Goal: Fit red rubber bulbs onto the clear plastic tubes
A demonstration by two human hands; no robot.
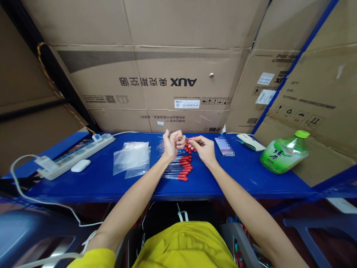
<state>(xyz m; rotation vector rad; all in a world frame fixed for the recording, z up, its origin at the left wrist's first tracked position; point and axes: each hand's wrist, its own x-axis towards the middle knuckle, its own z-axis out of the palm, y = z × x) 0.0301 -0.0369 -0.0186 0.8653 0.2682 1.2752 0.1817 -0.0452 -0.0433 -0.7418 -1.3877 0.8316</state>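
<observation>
My left hand (173,144) is closed, its fingers curled around what looks like a thin glass dropper tube, mostly hidden. Just to its right, my right hand (205,148) pinches thumb and forefinger together at a small red rubber bulb, close to the left hand's fingers. Behind the fingertips lies a pile of loose red bulbs (190,148). Below the hands, several glass droppers with red bulbs (182,179) lie in a row, bulbs to the right. Bare glass tubes (161,146) show partly behind my left wrist.
Clear plastic bags (134,157) lie left of the droppers. Farther left are a white earphone case (80,165) and a power strip (80,154) with cables. On the right are a phone (224,146), a green-handled screwdriver (247,145) and a green bottle (284,152). Cardboard (156,33) walls the blue table (245,178).
</observation>
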